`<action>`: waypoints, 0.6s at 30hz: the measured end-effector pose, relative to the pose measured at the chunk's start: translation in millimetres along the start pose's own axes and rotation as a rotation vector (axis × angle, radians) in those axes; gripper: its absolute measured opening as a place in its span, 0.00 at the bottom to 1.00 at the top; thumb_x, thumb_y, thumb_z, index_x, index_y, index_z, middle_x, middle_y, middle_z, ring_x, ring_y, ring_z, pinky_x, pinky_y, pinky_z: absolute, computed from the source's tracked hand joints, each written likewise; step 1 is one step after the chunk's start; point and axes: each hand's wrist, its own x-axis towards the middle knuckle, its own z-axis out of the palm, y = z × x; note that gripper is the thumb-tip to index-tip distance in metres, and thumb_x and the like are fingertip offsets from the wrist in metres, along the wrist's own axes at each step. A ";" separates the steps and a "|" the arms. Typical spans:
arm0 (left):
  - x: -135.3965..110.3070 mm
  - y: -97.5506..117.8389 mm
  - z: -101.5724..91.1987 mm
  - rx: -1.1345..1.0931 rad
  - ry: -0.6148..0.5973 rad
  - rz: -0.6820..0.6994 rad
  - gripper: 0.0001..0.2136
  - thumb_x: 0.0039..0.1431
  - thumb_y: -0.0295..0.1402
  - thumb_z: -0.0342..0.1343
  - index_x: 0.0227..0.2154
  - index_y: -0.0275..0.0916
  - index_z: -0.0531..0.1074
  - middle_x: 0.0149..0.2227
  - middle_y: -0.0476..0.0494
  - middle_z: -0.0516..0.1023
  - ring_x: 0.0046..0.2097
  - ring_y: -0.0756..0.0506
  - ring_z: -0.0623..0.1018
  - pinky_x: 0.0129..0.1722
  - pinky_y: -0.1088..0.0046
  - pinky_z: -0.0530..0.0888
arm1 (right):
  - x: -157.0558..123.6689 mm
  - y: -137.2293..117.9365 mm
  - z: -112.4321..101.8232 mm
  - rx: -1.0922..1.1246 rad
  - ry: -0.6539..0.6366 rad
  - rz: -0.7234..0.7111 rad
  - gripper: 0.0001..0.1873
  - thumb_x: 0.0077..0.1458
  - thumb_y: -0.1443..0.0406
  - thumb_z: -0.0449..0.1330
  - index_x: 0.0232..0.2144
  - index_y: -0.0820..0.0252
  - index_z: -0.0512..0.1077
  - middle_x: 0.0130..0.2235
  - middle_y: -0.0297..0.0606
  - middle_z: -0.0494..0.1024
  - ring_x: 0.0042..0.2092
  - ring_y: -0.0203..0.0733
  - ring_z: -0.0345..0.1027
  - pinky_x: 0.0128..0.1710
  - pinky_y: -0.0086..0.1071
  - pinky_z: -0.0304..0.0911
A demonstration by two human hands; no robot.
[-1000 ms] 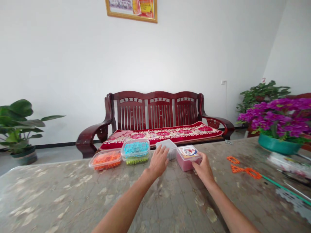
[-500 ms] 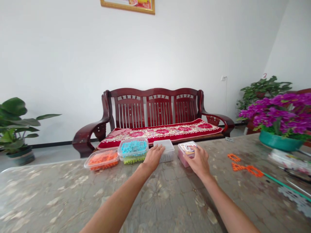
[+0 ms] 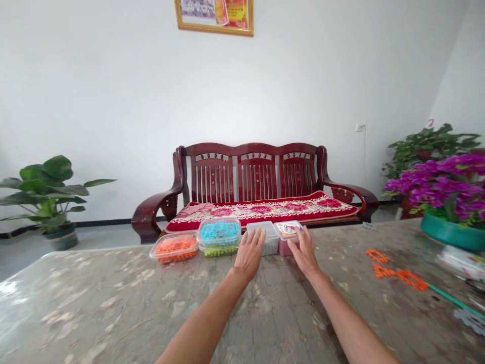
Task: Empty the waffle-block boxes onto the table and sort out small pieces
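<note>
Both my arms reach across a marbled table [image 3: 113,308] to its far edge. My left hand [image 3: 250,253] lies with fingers stretched out against the near side of a clear lidded box [image 3: 265,237]. My right hand [image 3: 303,252] rests open against a pink box with a picture label on its lid [image 3: 288,233]. The two boxes stand side by side and touch. To their left sit a tub of blue pieces stacked on green ones [image 3: 220,236] and a tub of orange pieces [image 3: 175,246].
Orange bead shapes [image 3: 394,273] and a green stick [image 3: 450,298] lie at the right. A teal pot of purple flowers [image 3: 450,202] stands at the far right. Beyond the table are a dark red wooden bench [image 3: 253,187] and a leafy plant [image 3: 53,202].
The clear box and the pink box have slid away from me toward the far edge and closer together. Both hands went forward with them and flattened out.
</note>
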 end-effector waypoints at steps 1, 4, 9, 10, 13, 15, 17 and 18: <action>-9.4 1.5 3.6 0.010 0.034 0.017 0.34 0.58 0.17 0.44 0.68 0.37 0.51 0.72 0.35 0.50 0.72 0.39 0.51 0.68 0.54 0.52 | -4.1 3.5 0.2 0.048 0.011 0.061 0.35 0.59 0.48 0.46 0.63 0.57 0.57 0.69 0.48 0.50 0.70 0.54 0.40 0.66 0.53 0.44; -42.7 5.6 15.3 -0.010 0.086 0.069 0.35 0.59 0.20 0.44 0.69 0.40 0.48 0.73 0.38 0.46 0.72 0.40 0.46 0.69 0.55 0.52 | -17.4 13.2 3.8 0.124 0.073 0.281 0.43 0.57 0.45 0.45 0.67 0.65 0.50 0.69 0.56 0.46 0.71 0.60 0.35 0.65 0.56 0.42; -94.2 2.8 13.3 -0.163 -0.065 0.014 0.30 0.62 0.28 0.48 0.67 0.41 0.55 0.71 0.39 0.53 0.71 0.40 0.54 0.67 0.58 0.58 | -34.5 16.1 6.3 0.078 0.142 0.454 0.39 0.55 0.52 0.46 0.62 0.72 0.57 0.62 0.62 0.63 0.67 0.62 0.50 0.63 0.54 0.50; -102.4 1.0 9.6 -0.190 -0.106 0.001 0.27 0.64 0.31 0.48 0.66 0.41 0.58 0.70 0.39 0.56 0.70 0.39 0.56 0.67 0.58 0.59 | -38.4 13.0 5.0 0.045 0.114 0.443 0.35 0.55 0.54 0.46 0.60 0.70 0.61 0.58 0.61 0.67 0.64 0.61 0.55 0.61 0.54 0.53; -124.5 -2.7 -1.3 -0.211 -0.171 -0.072 0.22 0.67 0.38 0.46 0.62 0.43 0.64 0.67 0.38 0.63 0.69 0.37 0.60 0.66 0.51 0.58 | -55.0 -5.3 -1.0 -0.103 -0.120 0.275 0.27 0.54 0.59 0.46 0.50 0.64 0.73 0.52 0.54 0.75 0.56 0.57 0.67 0.58 0.50 0.59; -138.4 -2.0 -6.0 -0.187 -0.157 -0.150 0.23 0.68 0.41 0.45 0.63 0.43 0.64 0.68 0.36 0.61 0.69 0.35 0.59 0.66 0.48 0.57 | -70.1 -23.9 -5.2 -0.224 -0.292 0.079 0.24 0.55 0.62 0.47 0.47 0.63 0.76 0.53 0.53 0.76 0.58 0.54 0.66 0.61 0.48 0.56; -152.5 1.0 -8.6 -0.161 -0.133 -0.207 0.23 0.68 0.42 0.45 0.63 0.44 0.64 0.68 0.35 0.60 0.69 0.34 0.59 0.66 0.47 0.56 | -86.3 -44.2 -8.9 -0.343 -0.388 -0.050 0.25 0.58 0.61 0.47 0.51 0.64 0.74 0.58 0.54 0.72 0.62 0.55 0.61 0.63 0.50 0.51; -159.6 2.9 -9.5 -0.150 -0.120 -0.229 0.23 0.67 0.43 0.46 0.63 0.45 0.64 0.68 0.35 0.60 0.69 0.34 0.59 0.65 0.46 0.56 | -93.8 -53.7 -10.6 -0.395 -0.417 -0.065 0.26 0.59 0.60 0.47 0.54 0.64 0.73 0.61 0.53 0.70 0.64 0.56 0.59 0.63 0.53 0.50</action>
